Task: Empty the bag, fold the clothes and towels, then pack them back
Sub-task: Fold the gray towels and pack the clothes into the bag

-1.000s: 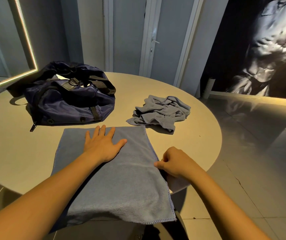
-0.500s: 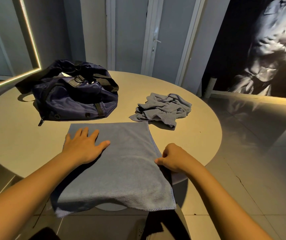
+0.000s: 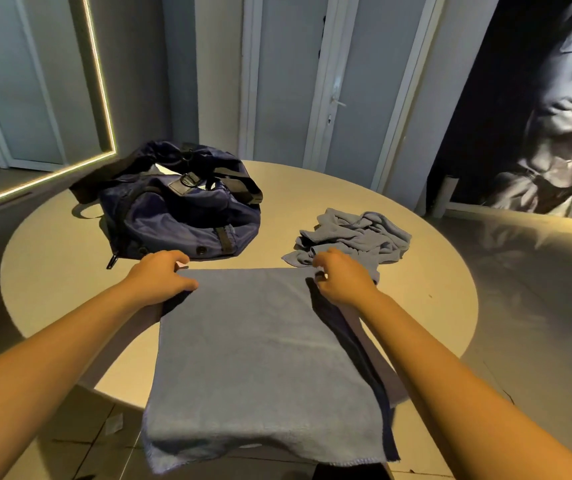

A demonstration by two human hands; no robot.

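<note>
Blue-grey terry towel (image 3: pixel 263 358) mid-fold, my left hand (image 3: pixel 160 278) and right hand (image 3: pixel 341 277) pinching its far corners; next, I reckon, draw both nearward.

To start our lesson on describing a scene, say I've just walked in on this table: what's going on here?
A person is folding laundry at a round table. The left hand and the right hand each grip a far corner of a blue-grey towel that lies spread flat, its near end hanging over the table's edge. A navy bag sits beyond the left hand. A crumpled cloth lies beyond the right hand, not yet folded.
</note>
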